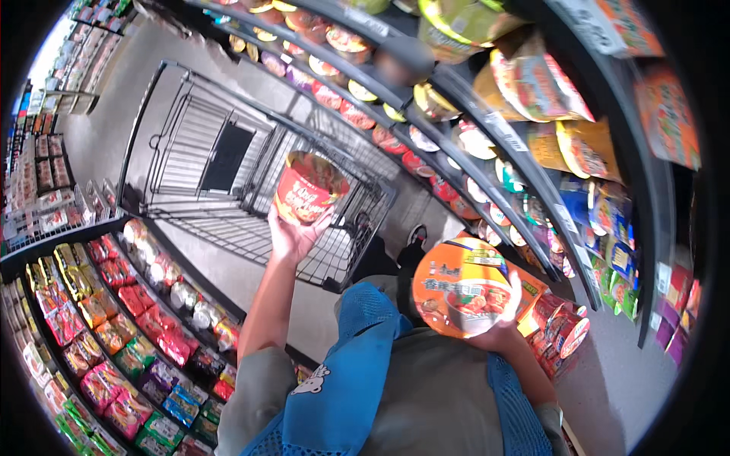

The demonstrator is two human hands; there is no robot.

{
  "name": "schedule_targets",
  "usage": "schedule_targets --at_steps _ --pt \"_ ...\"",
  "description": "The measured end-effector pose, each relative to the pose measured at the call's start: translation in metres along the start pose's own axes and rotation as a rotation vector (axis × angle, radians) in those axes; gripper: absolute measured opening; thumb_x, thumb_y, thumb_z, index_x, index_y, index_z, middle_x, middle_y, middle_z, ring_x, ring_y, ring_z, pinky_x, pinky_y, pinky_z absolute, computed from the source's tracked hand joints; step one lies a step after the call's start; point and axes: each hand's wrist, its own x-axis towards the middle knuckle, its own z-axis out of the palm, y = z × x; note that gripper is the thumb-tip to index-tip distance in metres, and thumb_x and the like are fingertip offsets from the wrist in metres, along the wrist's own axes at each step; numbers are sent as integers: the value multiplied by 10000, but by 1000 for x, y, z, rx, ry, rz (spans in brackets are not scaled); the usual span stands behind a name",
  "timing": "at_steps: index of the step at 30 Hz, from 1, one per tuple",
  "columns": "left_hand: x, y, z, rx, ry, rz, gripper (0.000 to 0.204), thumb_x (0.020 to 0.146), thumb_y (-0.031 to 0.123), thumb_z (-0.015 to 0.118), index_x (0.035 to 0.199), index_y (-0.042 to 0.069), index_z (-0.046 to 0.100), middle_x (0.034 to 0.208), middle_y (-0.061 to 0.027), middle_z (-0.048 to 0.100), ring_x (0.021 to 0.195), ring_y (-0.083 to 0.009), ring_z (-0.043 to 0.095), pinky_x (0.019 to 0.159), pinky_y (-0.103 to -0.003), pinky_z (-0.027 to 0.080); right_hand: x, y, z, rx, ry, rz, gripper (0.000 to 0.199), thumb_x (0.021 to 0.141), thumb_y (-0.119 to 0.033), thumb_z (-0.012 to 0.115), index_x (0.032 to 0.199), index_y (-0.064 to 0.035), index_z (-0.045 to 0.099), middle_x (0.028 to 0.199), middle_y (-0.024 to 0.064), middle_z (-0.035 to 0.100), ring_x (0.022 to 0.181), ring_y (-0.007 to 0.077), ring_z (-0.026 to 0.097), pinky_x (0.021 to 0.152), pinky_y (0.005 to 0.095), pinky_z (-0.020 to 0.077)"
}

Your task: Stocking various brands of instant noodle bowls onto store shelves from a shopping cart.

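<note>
Held a red noodle cup [308, 188] in left hand [293, 235] above far shopping cart [228, 167], gripped an orange noodle bowl [461, 287] in right hand [502, 323] nearer.

Red noodle cup [308, 188]: tall, tapered, red-orange printed lid, tilted with lid facing camera, held up from below over wire shopping cart. Orange noodle bowl [461, 286]: wide, round, flat orange lid showing picture of noodles, tipped lid toward camera, held low at right, close to body.
</note>
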Motion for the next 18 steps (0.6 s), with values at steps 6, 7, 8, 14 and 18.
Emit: schedule_targets --at_steps 6,7,8,14,18 --pt "-47 -13 104 14 -183 99 949 837 721 587 1569 215 258 1591 -84 330 1446 -348 344 1117 -584 374 -8 9 -24 -646 -31 -731 1079 738 -483 769 1553 -80 188 1511 203 388 1367 354 441 1133 532 340" --pt "-45 -22 103 37 -263 51 964 830 724 595 1573 215 252 1603 -72 312 1452 -337 334 1128 -576 364 -12 8 -28 -761 -11 -840 1154 710 -438 842 1561 -72 153 1505 217 382 1359 355 449 1126 521 360" --pt "-44 -29 104 61 -334 9 979 824 728 604 1577 215 245 1615 -60 294 1459 -325 325 1138 -567 353 -16 6 -31 -878 8 -936 1237 682 -393 914 1569 -64 119 1500 231 376 1352 356 457 1119 510 380" --pt "-61 -66 155 283 -712 -238 976 854 721 573 1578 147 256 1606 -123 319 1452 -368 337 1147 -585 339 -86 -16 -18 -899 -35 -1083 1377 637 -227 957 1563 -18 -40 1535 250 305 1390 349 420 1146 482 357" --pt "-35 -69 158 462 -807 -321 1022 816 685 657 1563 106 269 1589 -135 342 1435 -356 370 1139 -588 353 -121 -16 -23 -957 29 -1229 1388 614 -158 957 1567 -17 -42 1544 253 301 1412 335 399 1165 473 338"
